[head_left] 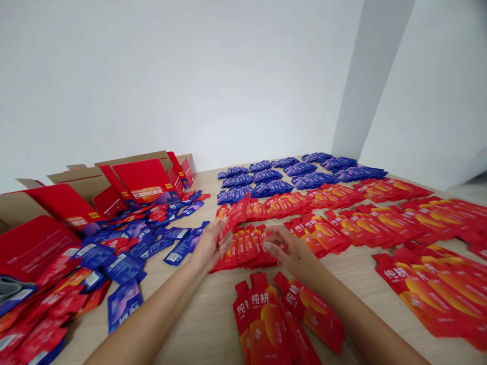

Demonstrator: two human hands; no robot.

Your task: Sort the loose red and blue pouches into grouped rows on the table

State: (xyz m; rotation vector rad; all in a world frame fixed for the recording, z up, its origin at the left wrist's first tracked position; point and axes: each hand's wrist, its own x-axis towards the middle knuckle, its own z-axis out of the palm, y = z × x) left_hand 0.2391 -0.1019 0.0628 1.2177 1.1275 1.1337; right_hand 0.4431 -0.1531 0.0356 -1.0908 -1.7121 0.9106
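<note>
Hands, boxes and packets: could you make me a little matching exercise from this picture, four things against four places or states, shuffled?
Things:
1. Left hand
2. Right hand
3. Boxes
4. Blue stacks

Places or states:
A. Open, at the picture's left
B. Fingers curved, no packet seen in its grasp
C. In rows beyond the red stacks
D. Holding a red packet

Pairs: 1-D, 2-B, 3-A, 4-C

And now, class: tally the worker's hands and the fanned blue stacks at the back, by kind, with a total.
Hands: 2 (left hand, right hand)
Fanned blue stacks: 12
Total: 14
</note>
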